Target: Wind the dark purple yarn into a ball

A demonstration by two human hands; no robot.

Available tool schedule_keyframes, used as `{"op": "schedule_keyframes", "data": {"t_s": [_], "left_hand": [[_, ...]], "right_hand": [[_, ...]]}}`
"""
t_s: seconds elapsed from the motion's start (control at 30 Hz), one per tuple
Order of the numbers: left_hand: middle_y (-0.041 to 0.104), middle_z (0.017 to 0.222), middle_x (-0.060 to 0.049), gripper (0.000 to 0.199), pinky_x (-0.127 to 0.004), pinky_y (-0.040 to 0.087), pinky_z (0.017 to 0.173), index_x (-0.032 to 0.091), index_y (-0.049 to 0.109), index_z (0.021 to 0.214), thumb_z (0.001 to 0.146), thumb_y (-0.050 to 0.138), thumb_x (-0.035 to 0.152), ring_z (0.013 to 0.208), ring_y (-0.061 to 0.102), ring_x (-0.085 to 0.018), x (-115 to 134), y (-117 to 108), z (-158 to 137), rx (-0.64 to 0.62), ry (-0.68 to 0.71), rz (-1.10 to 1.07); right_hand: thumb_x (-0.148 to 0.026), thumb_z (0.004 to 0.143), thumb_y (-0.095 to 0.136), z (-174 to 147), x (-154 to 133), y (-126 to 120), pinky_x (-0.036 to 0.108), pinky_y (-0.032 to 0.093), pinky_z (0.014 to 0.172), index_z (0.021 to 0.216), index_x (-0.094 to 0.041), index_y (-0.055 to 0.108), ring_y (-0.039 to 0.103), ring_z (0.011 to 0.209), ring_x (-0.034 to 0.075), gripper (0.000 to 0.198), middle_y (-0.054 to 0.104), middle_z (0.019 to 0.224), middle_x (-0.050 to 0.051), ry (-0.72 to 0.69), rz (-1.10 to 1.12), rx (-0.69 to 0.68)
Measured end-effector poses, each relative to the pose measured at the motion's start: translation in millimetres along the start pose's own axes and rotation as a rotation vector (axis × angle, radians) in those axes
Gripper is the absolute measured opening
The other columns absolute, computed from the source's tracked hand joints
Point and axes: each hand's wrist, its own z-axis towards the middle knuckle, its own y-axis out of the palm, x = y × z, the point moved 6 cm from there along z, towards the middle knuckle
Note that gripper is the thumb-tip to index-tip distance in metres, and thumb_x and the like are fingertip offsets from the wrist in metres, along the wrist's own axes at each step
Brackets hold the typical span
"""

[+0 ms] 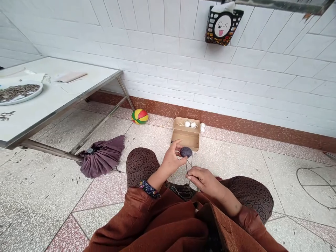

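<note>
A small ball of dark grey-purple yarn [186, 152] is held in the fingers of my left hand [172, 156], above the floor between my knees. From the ball a dark strand runs down to my right hand [203, 180], whose thumb and fingers pinch it. Just beyond my hands an open cardboard box [187, 137] stands on the floor. White balls [190, 124], apparently of yarn or string, lie at its far side, with a few more beside it.
To the left is a white table [86, 75] bearing a plate of dark seeds [21, 91]. A purple folded cloth item [103, 157] hangs by its leg. A colourful ball [140, 116] rests near the wall. A basket [223, 26] hangs on the tiles; a wire ring [317, 186] lies right.
</note>
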Motion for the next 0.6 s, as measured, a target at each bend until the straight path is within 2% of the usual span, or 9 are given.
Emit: {"op": "schedule_keyframes", "data": {"t_s": [0.07, 0.13, 0.2, 0.27, 0.33, 0.4, 0.5, 0.6], "left_hand": [[0.061, 0.103, -0.006, 0.074, -0.031, 0.050, 0.077, 0.019, 0.047, 0.132, 0.062, 0.070, 0.011, 0.091, 0.060, -0.018, 0.4, 2.5, -0.9, -0.024, 0.014, 0.039], [0.060, 0.103, -0.006, 0.074, -0.031, 0.050, 0.077, 0.019, 0.048, 0.132, 0.062, 0.069, 0.010, 0.092, 0.060, -0.019, 5.4, 8.7, -4.7, -0.097, 0.037, 0.042], [0.060, 0.104, -0.005, 0.072, -0.031, 0.050, 0.079, 0.021, 0.049, 0.132, 0.063, 0.068, 0.010, 0.095, 0.060, -0.019, 14.8, 17.1, -11.2, -0.208, 0.069, 0.007], [0.059, 0.106, -0.005, 0.070, -0.033, 0.050, 0.085, 0.023, 0.051, 0.131, 0.064, 0.068, 0.009, 0.097, 0.059, -0.018, 25.0, 25.1, -18.8, -0.323, 0.083, -0.058], [0.058, 0.107, -0.005, 0.069, -0.033, 0.049, 0.088, 0.025, 0.051, 0.132, 0.066, 0.068, 0.010, 0.100, 0.059, -0.018, 31.5, 29.1, -23.9, -0.378, 0.061, -0.182], [0.058, 0.108, -0.005, 0.069, -0.031, 0.049, 0.088, 0.026, 0.051, 0.132, 0.067, 0.070, 0.011, 0.101, 0.059, -0.018, 31.1, 29.5, -24.5, -0.359, 0.014, -0.309], [0.061, 0.107, -0.005, 0.059, -0.030, 0.048, 0.085, 0.023, 0.055, 0.125, 0.069, 0.072, 0.017, 0.098, 0.060, -0.017, 18.5, 24.6, -18.6, -0.226, -0.061, -0.400], [0.064, 0.106, -0.006, 0.042, -0.032, 0.048, 0.088, 0.019, 0.060, 0.110, 0.070, 0.072, 0.021, 0.097, 0.061, -0.018, 4.5, 16.4, -11.7, -0.084, -0.090, -0.360]], "right_hand": [[-0.033, 0.104, 0.044, 6.3, -11.9, -22.6, 0.028, 0.048, 0.068, 0.092, -0.022, 0.063, 0.059, 0.074, 0.017, 0.025, 0.063, 0.080, 0.004, -0.032, -0.022, 0.040], [-0.033, 0.104, 0.045, 16.2, -13.2, -47.6, 0.029, 0.048, 0.070, 0.094, -0.022, 0.064, 0.061, 0.077, 0.018, 0.024, 0.064, 0.082, 0.005, -0.038, -0.043, 0.140], [-0.033, 0.103, 0.047, 26.2, -3.6, -66.9, 0.030, 0.048, 0.073, 0.094, -0.022, 0.065, 0.062, 0.080, 0.019, 0.022, 0.066, 0.085, 0.005, -0.010, -0.059, 0.260], [-0.033, 0.101, 0.049, 32.7, 13.8, -73.8, 0.030, 0.048, 0.074, 0.092, -0.022, 0.064, 0.062, 0.080, 0.019, 0.021, 0.066, 0.085, 0.005, 0.051, -0.048, 0.348], [-0.034, 0.100, 0.050, 33.3, 33.0, -66.3, 0.029, 0.048, 0.072, 0.089, -0.022, 0.062, 0.062, 0.077, 0.018, 0.021, 0.065, 0.081, 0.003, 0.130, -0.015, 0.385], [-0.034, 0.100, 0.048, 27.8, 47.3, -48.1, 0.028, 0.047, 0.069, 0.086, -0.022, 0.060, 0.060, 0.072, 0.017, 0.023, 0.064, 0.077, 0.002, 0.199, 0.021, 0.376], [-0.032, 0.101, 0.044, 14.2, 49.4, -17.7, 0.028, 0.048, 0.068, 0.087, -0.021, 0.058, 0.061, 0.073, 0.018, 0.023, 0.064, 0.078, 0.002, 0.216, 0.051, 0.311], [-0.031, 0.103, 0.043, 4.1, 30.2, -0.6, 0.028, 0.048, 0.070, 0.087, -0.021, 0.058, 0.061, 0.075, 0.017, 0.024, 0.063, 0.079, 0.003, 0.143, 0.059, 0.173]]}}
